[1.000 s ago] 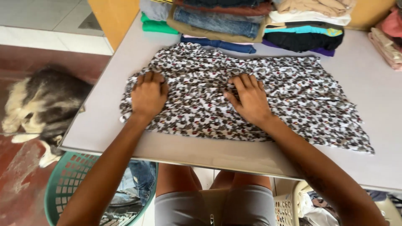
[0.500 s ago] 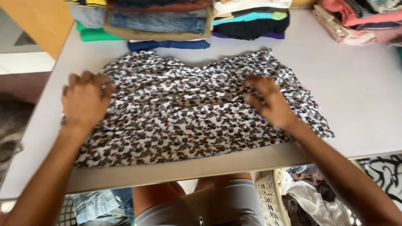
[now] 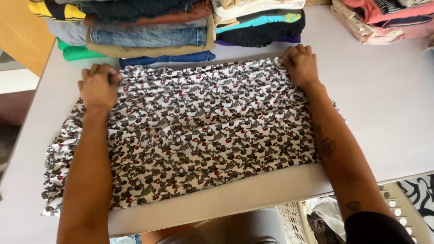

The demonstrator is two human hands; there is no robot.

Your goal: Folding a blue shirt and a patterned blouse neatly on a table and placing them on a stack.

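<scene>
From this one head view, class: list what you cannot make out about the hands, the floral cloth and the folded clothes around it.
- Left hand: fingertips curl into the floral cloth; its grip cannot be told.
- Right hand: fingertips pressed at the cloth's far edge, hidden likewise.
- Floral cloth: both forearms cover strips of it; the garment's kind is unclear.
- Folded clothes stacks: tops cut off by the upper frame edge.
- Pink pile: cut by the right corner.

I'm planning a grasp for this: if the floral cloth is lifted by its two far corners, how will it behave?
The floral cloth is probably floppy: it lies flat, with wrinkles and a ruffled hem. It looks thin, likely light. Lifted at the left hand and right hand, its middle may sag.
</scene>
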